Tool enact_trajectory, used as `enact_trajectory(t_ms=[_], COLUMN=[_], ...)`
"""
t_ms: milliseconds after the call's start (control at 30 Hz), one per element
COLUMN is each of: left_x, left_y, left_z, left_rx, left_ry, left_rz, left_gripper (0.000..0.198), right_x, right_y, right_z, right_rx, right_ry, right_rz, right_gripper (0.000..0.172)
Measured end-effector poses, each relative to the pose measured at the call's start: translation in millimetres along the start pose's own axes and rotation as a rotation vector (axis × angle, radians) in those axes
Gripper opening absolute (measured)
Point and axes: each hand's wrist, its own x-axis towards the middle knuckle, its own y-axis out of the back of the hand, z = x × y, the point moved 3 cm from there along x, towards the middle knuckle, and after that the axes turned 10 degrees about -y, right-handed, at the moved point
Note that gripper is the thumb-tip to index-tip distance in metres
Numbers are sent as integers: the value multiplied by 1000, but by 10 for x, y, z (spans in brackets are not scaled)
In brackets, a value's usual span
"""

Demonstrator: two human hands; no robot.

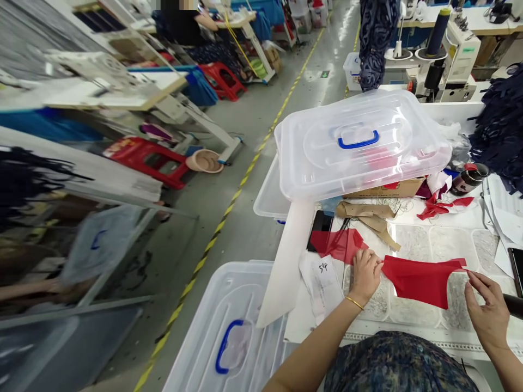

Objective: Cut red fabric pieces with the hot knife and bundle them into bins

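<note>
Around 12 o'clock on the white surface [408,218], a red fabric piece [420,281] is pulled out between both hands. The left hand [365,275] and right hand [488,310] each have their fingers [373,261] nearly closed, pinching one tip. Thin cloth like that could slip or distort if tugged too hard, and the second red piece [337,245] at 11 o'clock could get dragged along. Further out, the clear lidded tub [359,144] overhanging a cardboard box [384,188] could tip if bumped.

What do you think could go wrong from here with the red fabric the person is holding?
The thin red fabric piece, held between the left hand and right hand, might slip or stretch out of shape. It might also get mixed up with the second red fabric piece lying close by. The clear plastic box with a blue handle, resting on a cardboard carton, might slide.
</note>
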Motion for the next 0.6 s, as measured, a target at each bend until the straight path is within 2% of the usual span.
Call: enact_trajectory(t_ms=[133, 200, 267, 333, 400, 500, 600], left_x=[-170, -253, -330, -399, -452, -481, -449], left_y=[267, 380, 436, 455, 469, 527, 587], left_z=[89, 149, 222, 295, 353, 417, 462], left_rx=[-147, -247, -338, -434, -547, -810, -1164], left_ry=[-96, -166, -233, -231, -109, 181, 455], left_rz=[179, 231, 191, 109, 22, -136, -398], left_gripper=[13, 15, 16, 15, 14, 11, 14], right_x=[-20, -14, -5, -3, -17, -66, -128], right_y=[-9, 2, 17, 36, 69, 157, 269], right_z=[69, 85, 90, 97, 110, 152, 207], right_rx=[-15, 9, 46, 66, 59, 42, 50], right_ry=[-6, -32, -68, -117, -169, -252, -303], right_rz=[27, 37, 46, 66, 104, 176, 217], right_gripper=[28, 26, 24, 24, 26, 28, 27])
